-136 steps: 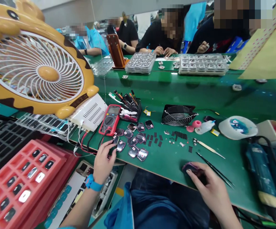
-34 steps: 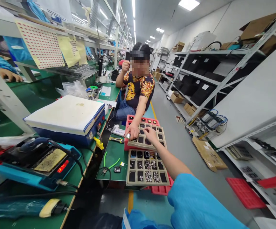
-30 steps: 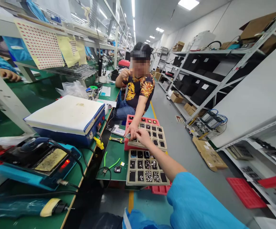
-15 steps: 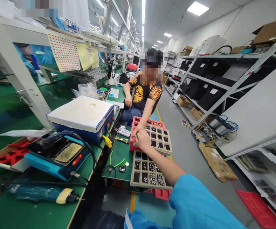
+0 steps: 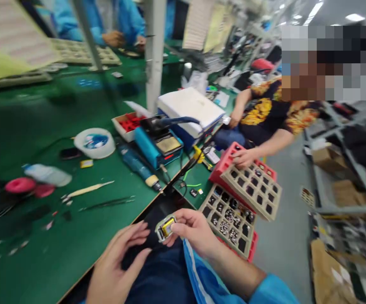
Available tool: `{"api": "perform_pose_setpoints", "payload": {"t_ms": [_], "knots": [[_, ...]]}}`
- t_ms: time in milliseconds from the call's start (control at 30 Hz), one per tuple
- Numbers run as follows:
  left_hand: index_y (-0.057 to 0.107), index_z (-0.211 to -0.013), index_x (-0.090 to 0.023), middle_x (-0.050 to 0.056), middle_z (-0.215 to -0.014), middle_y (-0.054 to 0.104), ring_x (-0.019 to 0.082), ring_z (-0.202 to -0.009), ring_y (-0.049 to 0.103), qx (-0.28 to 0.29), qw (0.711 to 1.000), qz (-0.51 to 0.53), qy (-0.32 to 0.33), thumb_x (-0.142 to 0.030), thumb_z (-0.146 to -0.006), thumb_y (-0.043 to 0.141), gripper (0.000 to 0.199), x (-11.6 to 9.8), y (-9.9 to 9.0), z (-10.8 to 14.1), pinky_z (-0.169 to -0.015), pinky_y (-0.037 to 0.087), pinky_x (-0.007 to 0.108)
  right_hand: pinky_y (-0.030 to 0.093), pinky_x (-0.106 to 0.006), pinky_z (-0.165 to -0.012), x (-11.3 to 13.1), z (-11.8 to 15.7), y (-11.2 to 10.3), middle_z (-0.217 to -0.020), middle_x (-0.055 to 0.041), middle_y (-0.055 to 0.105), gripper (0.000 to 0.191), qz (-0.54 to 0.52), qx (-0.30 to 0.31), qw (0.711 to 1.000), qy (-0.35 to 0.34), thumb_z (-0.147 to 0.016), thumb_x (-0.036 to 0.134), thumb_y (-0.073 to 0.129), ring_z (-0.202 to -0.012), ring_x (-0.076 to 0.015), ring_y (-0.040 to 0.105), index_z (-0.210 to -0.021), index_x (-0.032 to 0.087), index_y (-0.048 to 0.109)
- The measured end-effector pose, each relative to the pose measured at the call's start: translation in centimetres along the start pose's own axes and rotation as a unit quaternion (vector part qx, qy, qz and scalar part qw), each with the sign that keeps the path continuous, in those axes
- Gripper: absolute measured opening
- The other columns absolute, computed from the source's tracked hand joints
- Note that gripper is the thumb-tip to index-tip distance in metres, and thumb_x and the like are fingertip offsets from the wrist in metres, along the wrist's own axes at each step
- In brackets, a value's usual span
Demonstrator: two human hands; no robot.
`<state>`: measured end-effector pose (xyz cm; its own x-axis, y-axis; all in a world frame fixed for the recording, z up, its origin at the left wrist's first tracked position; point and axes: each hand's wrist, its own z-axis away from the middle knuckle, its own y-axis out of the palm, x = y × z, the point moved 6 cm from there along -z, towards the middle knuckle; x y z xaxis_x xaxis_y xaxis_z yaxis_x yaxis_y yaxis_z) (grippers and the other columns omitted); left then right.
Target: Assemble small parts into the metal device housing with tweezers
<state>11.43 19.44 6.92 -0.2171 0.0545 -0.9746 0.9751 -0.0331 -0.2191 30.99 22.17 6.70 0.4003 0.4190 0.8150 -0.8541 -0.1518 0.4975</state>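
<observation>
Above my lap, my right hand [image 5: 194, 230] pinches a small open watch-like device [image 5: 165, 229] between thumb and fingers. Its pale casing holds a yellow-and-black block that looks like a battery. To the left of it, my left hand [image 5: 119, 257] is open, fingers spread and curved toward the device without touching it. Beyond my right hand lies a beige compartment tray [image 5: 216, 230] with small metal parts and dark pieces. A second beige tray [image 5: 252, 198] of dark pieces is tilted on a red tray [image 5: 216, 171], where a co-worker's hand [image 5: 245, 158] rests.
On the green bench [image 5: 65, 236] lie tweezers [image 5: 107, 203], a cream-handled tool [image 5: 91, 188], an electric screwdriver [image 5: 138, 166], a white bowl [image 5: 94, 143] and a blue soldering station [image 5: 157, 145]. A co-worker [image 5: 262, 114] sits at the right. The bench edge runs beside my left hand.
My right hand has come back from the trays to my lap and now holds the small device. My left hand has come into view. The view has turned left and down.
</observation>
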Motion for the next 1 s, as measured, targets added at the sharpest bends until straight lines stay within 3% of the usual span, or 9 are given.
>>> {"api": "perform_pose_setpoints", "payload": {"t_ms": [167,333,367,433,533,633,733,1000], "knots": [[0.076,-0.122,-0.028,0.010,-0.126,0.075,0.028,-0.114,0.073,-0.043,0.998,0.046,-0.025,-0.035,-0.085,0.079,0.038,0.2,-0.8,2.0,-0.102,0.061,0.038,0.061,-0.026,-0.070,-4.3,-0.5,4.7,-0.076,-0.0027,0.076,0.042,-0.044,0.040,0.995,0.077,-0.073,0.048,0.091,-0.066,-0.0132,0.072,-0.091,0.016,0.071],[0.076,-0.120,-0.028,0.010,-0.122,0.077,0.027,-0.109,0.076,-0.081,0.980,0.175,-0.049,-0.026,-0.079,0.087,0.042,-0.1,-2.9,4.0,-0.094,0.064,0.033,0.060,-0.028,-0.066,-5.6,-0.6,7.4,-0.075,-0.0018,0.074,0.042,-0.001,0.128,0.984,0.122,-0.079,0.053,0.085,-0.061,-0.0139,0.070,-0.092,0.017,0.068],[0.076,-0.120,-0.028,0.009,-0.119,0.078,0.026,-0.107,0.077,-0.092,0.977,0.187,-0.045,-0.026,-0.080,0.087,0.042,-0.1,-3.4,4.4,-0.093,0.064,0.032,0.060,-0.029,-0.065,-5.4,-0.6,7.8,-0.077,-0.0024,0.074,0.039,0.046,0.137,0.985,0.098,-0.082,0.052,0.082,-0.062,-0.0145,0.070,-0.095,0.018,0.067],[0.076,-0.119,-0.028,0.008,-0.115,0.080,0.024,-0.104,0.078,-0.120,0.973,0.196,-0.030,-0.026,-0.080,0.087,0.041,-0.2,-4.6,5.0,-0.090,0.064,0.028,0.060,-0.030,-0.067,-4.1,-0.7,8.4,-0.086,-0.0044,0.076,0.029,0.192,0.138,0.971,-0.014,-0.087,0.044,0.079,-0.068,-0.0159,0.070,-0.103,0.021,0.069],[0.075,-0.118,-0.028,0.006,-0.111,0.080,0.021,-0.100,0.078,-0.137,0.972,0.192,-0.019,-0.024,-0.081,0.086,0.039,-0.3,-5.7,5.5,-0.087,0.063,0.023,0.060,-0.032,-0.077,-1.4,-0.1,10.2,-0.101,-0.0071,0.075,0.023,0.382,0.154,0.881,-0.234,-0.094,0.027,0.072,-0.087,-0.0184,0.070,-0.116,0.026,0.069],[0.075,-0.117,-0.029,0.005,-0.113,0.080,0.018,-0.100,0.078,-0.140,0.972,0.185,-0.028,-0.020,-0.082,0.085,0.037,-0.4,-6.0,5.6,-0.087,0.062,0.019,0.061,-0.033,-0.083,-0.2,0.5,11.8,-0.106,-0.0091,0.075,0.026,0.442,0.203,0.803,-0.345,-0.098,0.016,0.063,-0.095,-0.0189,0.070,-0.123,0.025,0.067],[0.076,-0.114,-0.028,0.005,-0.115,0.079,0.017,-0.100,0.077,-0.152,0.971,0.182,-0.031,-0.018,-0.080,0.087,0.038,-0.3,-6.2,5.7,-0.086,0.062,0.017,0.062,-0.033,-0.083,-0.1,0.4,12.3,-0.107,-0.0104,0.076,0.025,0.460,0.231,0.774,-0.369,-0.099,0.012,0.061,-0.094,-0.0188,0.069,-0.122,0.020,0.065],[0.075,-0.110,-0.025,0.005,-0.109,0.080,0.019,-0.099,0.078,-0.148,0.967,0.200,-0.062,-0.021,-0.077,0.090,0.036,0.7,-5.8,5.6,-0.090,0.063,0.022,0.061,-0.033,-0.084,-0.7,-0.2,12.0,-0.104,-0.0108,0.076,0.019,0.489,0.255,0.763,-0.336,-0.097,0.012,0.064,-0.093,-0.0199,0.068,-0.116,0.016,0.066]]}}
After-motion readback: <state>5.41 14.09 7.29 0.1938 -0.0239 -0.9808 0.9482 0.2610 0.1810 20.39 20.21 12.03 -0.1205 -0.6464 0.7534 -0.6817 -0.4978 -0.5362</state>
